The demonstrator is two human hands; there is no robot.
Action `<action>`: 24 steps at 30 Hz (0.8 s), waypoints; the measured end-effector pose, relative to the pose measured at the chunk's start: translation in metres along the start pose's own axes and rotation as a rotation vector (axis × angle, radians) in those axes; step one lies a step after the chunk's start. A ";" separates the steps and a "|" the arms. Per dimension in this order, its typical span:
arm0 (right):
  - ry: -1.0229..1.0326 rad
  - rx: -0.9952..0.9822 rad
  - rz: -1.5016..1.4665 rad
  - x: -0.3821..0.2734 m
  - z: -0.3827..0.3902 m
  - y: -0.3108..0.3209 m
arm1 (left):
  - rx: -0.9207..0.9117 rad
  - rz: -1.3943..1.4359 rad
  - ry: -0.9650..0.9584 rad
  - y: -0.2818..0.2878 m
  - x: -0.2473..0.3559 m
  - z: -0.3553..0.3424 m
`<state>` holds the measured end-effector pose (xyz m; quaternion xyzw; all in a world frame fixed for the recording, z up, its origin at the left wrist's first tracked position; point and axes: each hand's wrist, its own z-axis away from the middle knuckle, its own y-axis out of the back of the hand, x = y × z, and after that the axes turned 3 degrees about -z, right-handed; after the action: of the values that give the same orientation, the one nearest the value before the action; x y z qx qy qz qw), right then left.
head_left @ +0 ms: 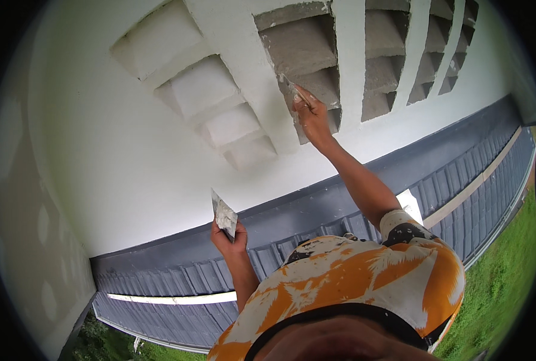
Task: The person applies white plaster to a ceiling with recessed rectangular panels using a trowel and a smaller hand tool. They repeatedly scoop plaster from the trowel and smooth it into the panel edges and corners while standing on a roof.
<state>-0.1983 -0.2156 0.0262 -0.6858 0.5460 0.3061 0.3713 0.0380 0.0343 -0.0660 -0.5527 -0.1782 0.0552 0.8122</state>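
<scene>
My left hand (228, 238) is closed around a flat putty knife (214, 197), which carries a lump of white putty (225, 217). It is held in front of the white wall, low and left of centre. Up at a column of grey recesses (301, 45), my right hand (312, 114) grips a putty-smeared scraper (289, 84). The scraper's blade meets the left edge of that column; the fingers hide most of its handle. White material marks this edge.
Left of this column, the recesses (205, 87) are coated white; more grey recesses (387, 36) run to the right. Below the white wall (141, 192) lies a dark tiled roof (340, 219) with wooden battens (171, 298) across it. Grass (496, 265) shows beyond the roof's edge.
</scene>
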 end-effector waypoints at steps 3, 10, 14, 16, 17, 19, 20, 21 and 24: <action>0.053 0.008 0.087 -0.011 -0.003 0.006 | -0.095 -0.013 0.027 -0.009 -0.010 -0.005; 0.627 0.225 0.891 -0.058 -0.067 -0.013 | -0.138 -0.103 0.088 -0.025 -0.025 -0.015; 0.622 0.261 0.950 -0.050 -0.071 -0.027 | -0.158 -0.115 0.094 -0.023 -0.029 -0.015; 0.569 0.208 0.975 -0.031 -0.064 -0.028 | -0.190 -0.116 0.100 -0.021 -0.028 -0.013; 0.544 0.185 0.995 -0.020 -0.062 -0.026 | -0.095 -0.121 0.077 -0.030 -0.033 -0.008; 0.553 0.136 0.952 -0.001 -0.044 -0.016 | 0.097 -0.130 0.018 -0.047 -0.041 0.003; 0.561 0.108 0.926 0.001 -0.035 -0.013 | 0.099 -0.124 0.006 -0.046 -0.041 0.005; 0.510 0.097 0.858 0.001 -0.026 -0.008 | 0.101 -0.119 -0.006 -0.043 -0.041 0.007; 0.381 0.036 0.539 -0.012 -0.020 0.004 | 0.108 -0.083 0.011 -0.046 -0.047 0.007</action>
<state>-0.2046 -0.2265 0.0458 -0.5548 0.7728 0.2502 0.1801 -0.0132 0.0093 -0.0328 -0.5005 -0.1933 0.0279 0.8434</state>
